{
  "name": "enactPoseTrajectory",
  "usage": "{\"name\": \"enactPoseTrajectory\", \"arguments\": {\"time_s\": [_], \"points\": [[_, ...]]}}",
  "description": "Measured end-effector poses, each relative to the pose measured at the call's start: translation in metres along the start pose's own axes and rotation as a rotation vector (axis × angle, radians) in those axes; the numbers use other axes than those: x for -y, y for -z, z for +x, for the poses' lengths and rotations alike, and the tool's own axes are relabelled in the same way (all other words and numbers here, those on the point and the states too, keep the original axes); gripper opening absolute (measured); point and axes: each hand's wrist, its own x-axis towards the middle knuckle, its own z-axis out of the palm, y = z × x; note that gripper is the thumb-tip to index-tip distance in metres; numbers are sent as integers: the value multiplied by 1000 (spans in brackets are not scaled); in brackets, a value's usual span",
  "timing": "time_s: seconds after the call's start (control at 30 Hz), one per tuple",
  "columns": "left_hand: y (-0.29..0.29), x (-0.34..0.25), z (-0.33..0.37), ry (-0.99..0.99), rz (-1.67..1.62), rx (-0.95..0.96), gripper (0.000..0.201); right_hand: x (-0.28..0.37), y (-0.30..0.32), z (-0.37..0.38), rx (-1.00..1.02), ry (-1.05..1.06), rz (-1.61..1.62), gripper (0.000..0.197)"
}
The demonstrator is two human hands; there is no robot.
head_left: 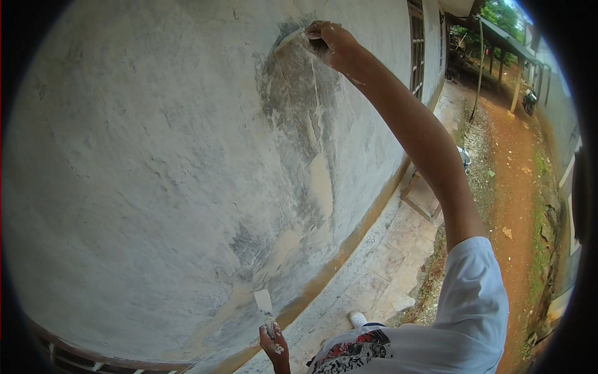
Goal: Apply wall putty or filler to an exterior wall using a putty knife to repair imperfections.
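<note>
High on the grey plastered wall [174, 143], my right hand [330, 42] is closed around a flat scraper [290, 38], whose pale edge lies against a dark, rough patch [289, 87]. White smears mark its fingers and wrist. Low in front of me, my left hand [275, 348] grips a putty knife [263, 302] with its whitish blade pointing up, apart from the wall as far as I can judge. Cream filler [321, 184] runs down the wall below the dark patch in uneven strips.
A tiled ledge [380, 265] follows the wall's foot, with a wooden frame [420, 198] and a bucket [464, 158] farther along. Barred windows [416, 47] sit in the wall. Beyond are a red dirt path [514, 206], a roofed shelter [507, 42] and a parked motorbike [529, 101].
</note>
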Motion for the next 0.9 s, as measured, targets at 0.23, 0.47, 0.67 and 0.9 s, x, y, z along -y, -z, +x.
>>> {"name": "enactPoseTrajectory", "arguments": {"time_s": [0.23,0.47,0.67,0.9], "points": [[5,-2,-9,-56,35,-10,17,11,1,-45,179,66,368,25],[16,111,-29,390,-1233,-122,24,-76,85,-97,18,-49,-19,21],[14,40,-25,-222,45,-156,17,-138,120,-126,-122,14,-186,19],[11,12,-19,244,-198,-2,16,-140,81,-152,-134,-83,-641,24]]}}
